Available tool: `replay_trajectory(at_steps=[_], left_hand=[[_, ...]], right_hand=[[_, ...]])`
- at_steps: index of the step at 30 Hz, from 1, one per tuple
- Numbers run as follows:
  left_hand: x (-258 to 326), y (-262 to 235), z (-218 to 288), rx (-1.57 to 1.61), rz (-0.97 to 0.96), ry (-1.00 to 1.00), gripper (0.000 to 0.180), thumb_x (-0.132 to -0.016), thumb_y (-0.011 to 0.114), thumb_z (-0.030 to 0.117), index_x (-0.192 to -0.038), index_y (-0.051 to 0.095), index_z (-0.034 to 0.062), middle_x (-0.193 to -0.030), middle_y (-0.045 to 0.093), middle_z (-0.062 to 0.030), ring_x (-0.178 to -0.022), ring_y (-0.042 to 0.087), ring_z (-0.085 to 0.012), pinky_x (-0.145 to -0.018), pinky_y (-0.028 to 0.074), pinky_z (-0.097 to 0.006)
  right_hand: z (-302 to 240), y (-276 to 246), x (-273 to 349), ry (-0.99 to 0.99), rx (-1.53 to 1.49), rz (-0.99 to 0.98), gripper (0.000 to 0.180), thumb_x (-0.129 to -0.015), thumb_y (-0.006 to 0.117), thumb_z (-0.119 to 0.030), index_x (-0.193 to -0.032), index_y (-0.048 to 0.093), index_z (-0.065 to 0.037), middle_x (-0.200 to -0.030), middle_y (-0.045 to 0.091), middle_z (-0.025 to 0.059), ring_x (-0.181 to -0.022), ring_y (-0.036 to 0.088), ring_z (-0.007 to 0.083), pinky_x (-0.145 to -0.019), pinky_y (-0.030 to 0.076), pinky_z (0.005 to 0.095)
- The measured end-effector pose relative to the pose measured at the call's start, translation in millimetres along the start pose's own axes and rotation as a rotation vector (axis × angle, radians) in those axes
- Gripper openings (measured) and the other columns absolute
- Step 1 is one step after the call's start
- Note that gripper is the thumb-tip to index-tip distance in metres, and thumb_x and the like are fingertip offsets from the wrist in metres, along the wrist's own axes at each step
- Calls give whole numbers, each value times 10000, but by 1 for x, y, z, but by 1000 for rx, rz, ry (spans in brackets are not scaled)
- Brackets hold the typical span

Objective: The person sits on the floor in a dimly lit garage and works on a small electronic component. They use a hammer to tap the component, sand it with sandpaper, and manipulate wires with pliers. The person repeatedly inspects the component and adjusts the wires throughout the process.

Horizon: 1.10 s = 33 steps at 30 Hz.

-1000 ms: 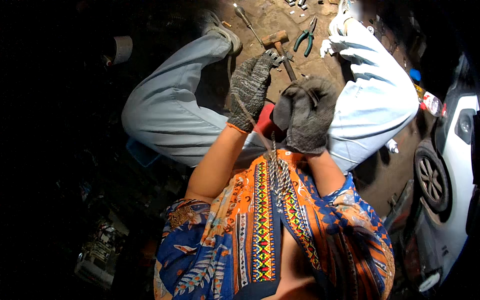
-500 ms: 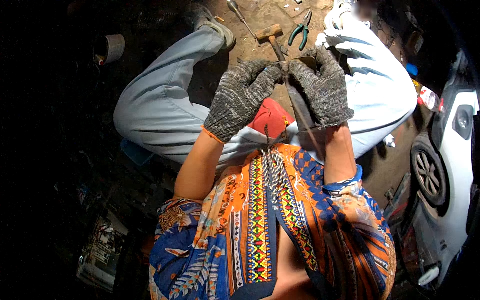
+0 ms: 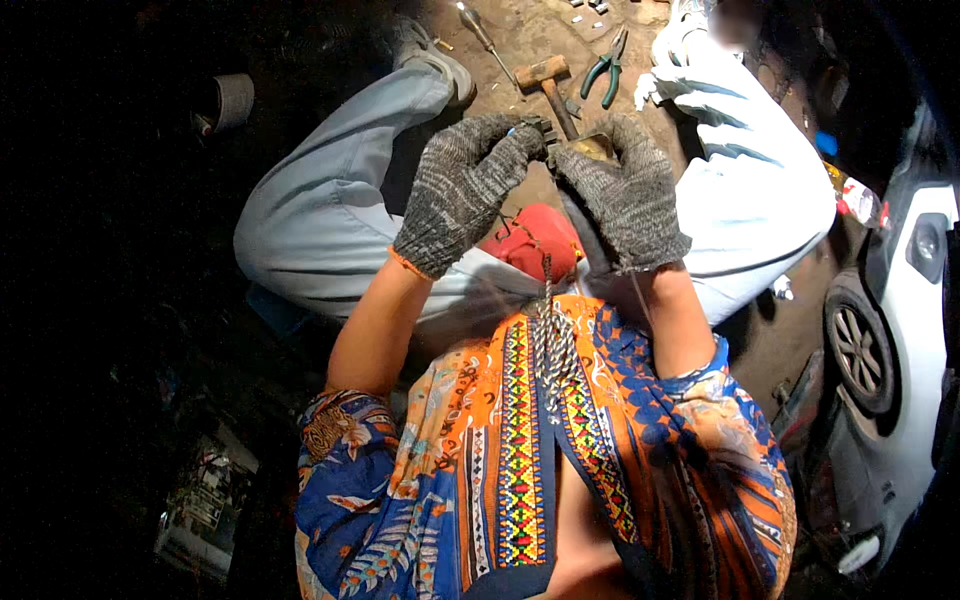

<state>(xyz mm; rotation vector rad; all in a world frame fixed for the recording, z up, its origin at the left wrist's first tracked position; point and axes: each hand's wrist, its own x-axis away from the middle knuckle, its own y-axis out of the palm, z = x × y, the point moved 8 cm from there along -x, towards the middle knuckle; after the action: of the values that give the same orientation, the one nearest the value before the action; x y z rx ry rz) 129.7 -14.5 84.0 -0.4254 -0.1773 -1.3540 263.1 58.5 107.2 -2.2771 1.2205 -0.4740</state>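
Observation:
Both hands wear grey knitted gloves and are raised close together in front of my lap. My left hand (image 3: 462, 190) is closed, its thumb and fingers pinching a small dark piece (image 3: 547, 130) near the hammer handle. My right hand (image 3: 628, 200) is curled round a yellowish metal piece (image 3: 594, 147); its full shape is hidden by the glove. Beyond them a hammer (image 3: 543, 74) with a wooden-looking head lies on the ground. To its right are green-handled pliers (image 3: 604, 72), and to its left a screwdriver (image 3: 482, 34).
A red object (image 3: 540, 240) sits between my legs. Small bits (image 3: 590, 6) lie on the ground at the far side. A pale round container (image 3: 235, 100) stands at left. On the right is a white car-like body (image 3: 915, 300) with a wheel (image 3: 858, 345).
My hands have drawn slightly apart at the fingertips, and the left has shifted a little left. More of the yellowish piece in my right hand shows now.

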Motion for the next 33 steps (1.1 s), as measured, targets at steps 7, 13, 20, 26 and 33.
replay_trajectory(at_steps=[7, 13, 20, 26, 33], left_hand=[[-12, -18, 32, -13, 8, 71, 280, -867, 546, 227, -997, 611, -12, -772, 604, -42, -661, 523, -94, -603, 440, -243], [-16, -21, 11, 136, -165, -118, 338, -848, 572, 290, -1045, 610, 18, -679, 501, 48, -592, 421, -36, -514, 343, -184], [-10, -14, 17, -11, -110, -25, 273, -864, 524, 219, -1027, 630, 27, -876, 650, -142, -733, 585, -161, -693, 460, -295], [7, -16, 13, 49, -73, -33, 250, -858, 519, 170, -1014, 609, -2, -922, 630, -173, -838, 615, -263, -745, 472, -328], [12, -19, 14, 52, -79, -54, 317, -859, 575, 240, -1051, 610, -9, -903, 647, -55, -849, 582, -112, -767, 456, -244]], right_hand=[[-24, -10, -13, -202, 112, 39, 237, -733, 693, -174, -916, 601, -55, -870, 608, 121, -797, 607, 270, -704, 482, 327], [-1, -21, -25, 68, -177, -60, 233, -783, 657, -136, -935, 559, 10, -839, 604, 107, -772, 594, 160, -688, 478, 278], [-22, 2, -20, -276, 84, -172, 297, -709, 694, -162, -995, 637, -104, -888, 610, 131, -772, 596, 270, -707, 479, 374], [-11, 11, -16, 118, -146, -182, 377, -723, 716, -195, -960, 545, 42, -784, 626, 125, -703, 611, 197, -627, 488, 302], [-10, 16, -9, 246, -87, -272, 469, -703, 745, -255, -1046, 546, -4, -889, 619, 161, -786, 619, 234, -670, 498, 312]])
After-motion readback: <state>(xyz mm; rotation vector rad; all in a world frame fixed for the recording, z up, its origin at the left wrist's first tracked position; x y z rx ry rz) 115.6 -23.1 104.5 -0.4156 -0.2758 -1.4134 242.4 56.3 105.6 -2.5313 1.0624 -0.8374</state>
